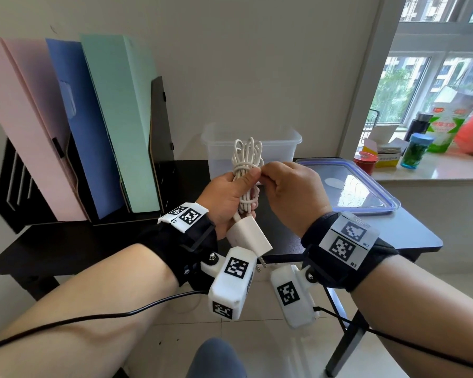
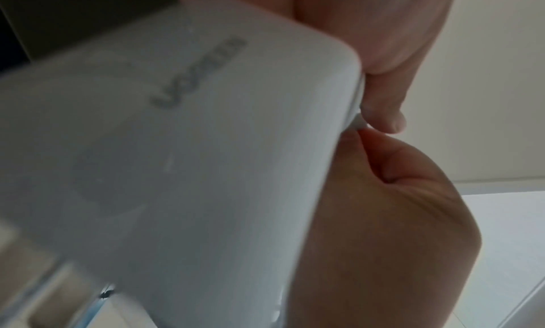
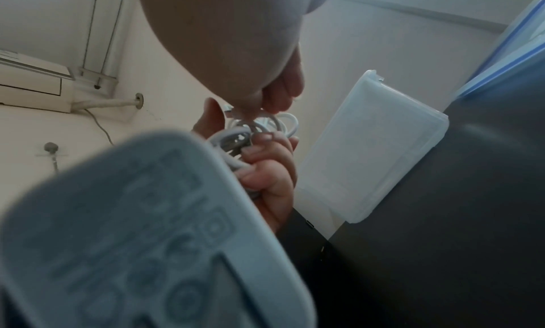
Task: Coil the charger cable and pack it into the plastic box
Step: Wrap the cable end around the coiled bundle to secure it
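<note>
White charger cable (image 1: 247, 170), bundled in loops, held upright before the open clear plastic box (image 1: 281, 148).

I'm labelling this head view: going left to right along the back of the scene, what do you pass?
Pink folders → blue folder → green folder → plastic box → blue-rimmed lid → green-filled jar on the windowsill.

Layout above the desk

The cable bundle (image 1: 247, 170) is between the left hand (image 1: 230, 199) and right hand (image 1: 292, 195), above the table (image 1: 137, 236). Behind stands the plastic box (image 1: 251, 148); its lid (image 1: 350, 184) lies right, file holders (image 1: 74, 126) left
</note>
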A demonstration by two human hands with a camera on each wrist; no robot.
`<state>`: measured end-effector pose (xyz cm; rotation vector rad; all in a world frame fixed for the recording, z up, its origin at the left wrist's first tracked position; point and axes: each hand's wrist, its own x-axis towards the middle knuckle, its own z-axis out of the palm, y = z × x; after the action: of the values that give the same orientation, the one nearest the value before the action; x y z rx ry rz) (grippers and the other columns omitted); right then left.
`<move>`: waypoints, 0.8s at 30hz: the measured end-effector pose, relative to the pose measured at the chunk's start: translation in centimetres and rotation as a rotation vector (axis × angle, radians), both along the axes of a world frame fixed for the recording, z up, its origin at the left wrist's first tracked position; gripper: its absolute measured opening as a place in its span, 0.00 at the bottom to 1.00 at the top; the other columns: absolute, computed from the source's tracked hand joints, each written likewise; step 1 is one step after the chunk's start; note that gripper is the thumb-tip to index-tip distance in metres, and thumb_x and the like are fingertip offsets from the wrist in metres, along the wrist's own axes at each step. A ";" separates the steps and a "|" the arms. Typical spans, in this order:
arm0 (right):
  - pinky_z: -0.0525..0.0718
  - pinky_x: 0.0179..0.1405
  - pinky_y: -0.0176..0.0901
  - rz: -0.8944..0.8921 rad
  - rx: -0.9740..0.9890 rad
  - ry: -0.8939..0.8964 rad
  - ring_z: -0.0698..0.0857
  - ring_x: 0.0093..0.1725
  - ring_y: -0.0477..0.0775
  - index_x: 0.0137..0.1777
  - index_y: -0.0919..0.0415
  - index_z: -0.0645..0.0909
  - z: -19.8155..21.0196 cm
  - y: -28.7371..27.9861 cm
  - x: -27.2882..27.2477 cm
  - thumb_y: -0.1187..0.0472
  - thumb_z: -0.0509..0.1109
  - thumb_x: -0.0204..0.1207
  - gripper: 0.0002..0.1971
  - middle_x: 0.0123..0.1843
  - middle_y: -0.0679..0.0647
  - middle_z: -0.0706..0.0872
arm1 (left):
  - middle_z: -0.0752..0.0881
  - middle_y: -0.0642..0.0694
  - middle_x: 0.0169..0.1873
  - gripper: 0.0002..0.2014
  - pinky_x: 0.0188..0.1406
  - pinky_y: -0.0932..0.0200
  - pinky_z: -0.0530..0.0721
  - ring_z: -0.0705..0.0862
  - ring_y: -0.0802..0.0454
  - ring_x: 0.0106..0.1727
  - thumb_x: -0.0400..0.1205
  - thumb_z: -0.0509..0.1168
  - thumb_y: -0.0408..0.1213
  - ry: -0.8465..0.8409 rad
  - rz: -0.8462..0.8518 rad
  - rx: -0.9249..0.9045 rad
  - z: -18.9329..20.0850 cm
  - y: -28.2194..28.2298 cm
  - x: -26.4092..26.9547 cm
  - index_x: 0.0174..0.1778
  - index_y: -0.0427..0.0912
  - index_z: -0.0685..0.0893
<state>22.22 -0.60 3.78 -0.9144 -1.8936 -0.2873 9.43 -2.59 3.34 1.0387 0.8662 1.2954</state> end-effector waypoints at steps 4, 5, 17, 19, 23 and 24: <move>0.80 0.21 0.41 0.042 -0.012 -0.015 0.79 0.21 0.58 0.34 0.64 0.85 0.0 -0.2 0.2 0.65 0.70 0.69 0.05 0.24 0.56 0.83 | 0.79 0.44 0.29 0.21 0.18 0.62 0.75 0.75 0.53 0.22 0.67 0.70 0.50 0.041 0.015 0.004 -0.3 0.1 -0.2 0.47 0.38 0.78; 0.80 0.24 0.39 0.073 -0.068 0.023 0.79 0.22 0.53 0.34 0.63 0.85 0.1 -0.2 0.3 0.65 0.71 0.70 0.05 0.24 0.54 0.83 | 0.78 0.44 0.29 0.19 0.17 0.62 0.75 0.75 0.53 0.21 0.70 0.70 0.49 0.043 0.007 0.003 -0.3 0.1 -0.3 0.46 0.38 0.77; 0.87 0.48 0.51 0.224 -0.620 0.148 0.88 0.40 0.56 0.41 0.59 0.86 2.1 -0.3 1.4 0.58 0.79 0.66 0.07 0.38 0.55 0.90 | 0.78 0.44 0.31 0.14 0.17 0.63 0.75 0.74 0.52 0.23 0.78 0.66 0.44 0.165 -0.100 0.033 0.3 -0.2 -1.3 0.51 0.38 0.75; 0.87 0.47 0.52 0.223 -0.619 0.152 0.88 0.39 0.56 0.40 0.59 0.86 2.1 -0.2 1.4 0.58 0.79 0.65 0.08 0.37 0.54 0.90 | 0.78 0.43 0.31 0.15 0.17 0.63 0.75 0.74 0.52 0.23 0.78 0.65 0.47 0.174 -0.105 0.049 0.3 -0.1 -1.3 0.49 0.38 0.76; 0.87 0.44 0.56 0.228 -0.589 0.236 0.88 0.37 0.59 0.36 0.57 0.85 1.8 -0.1 1.1 0.57 0.81 0.62 0.08 0.35 0.56 0.90 | 0.77 0.44 0.28 0.14 0.18 0.63 0.74 0.73 0.52 0.22 0.81 0.61 0.49 0.100 -0.115 0.060 0.3 -0.2 -0.9 0.42 0.39 0.77; 0.88 0.43 0.56 0.230 -0.584 0.272 0.88 0.37 0.60 0.35 0.55 0.85 1.6 -0.1 1.0 0.57 0.81 0.62 0.07 0.34 0.56 0.90 | 0.78 0.45 0.27 0.14 0.18 0.63 0.74 0.73 0.53 0.22 0.80 0.61 0.49 0.074 -0.122 0.057 0.3 -0.2 -0.9 0.41 0.40 0.77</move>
<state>23.20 -0.73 5.42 -1.0340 -1.8267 0.5320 8.54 -2.81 3.62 1.1727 0.8130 1.1912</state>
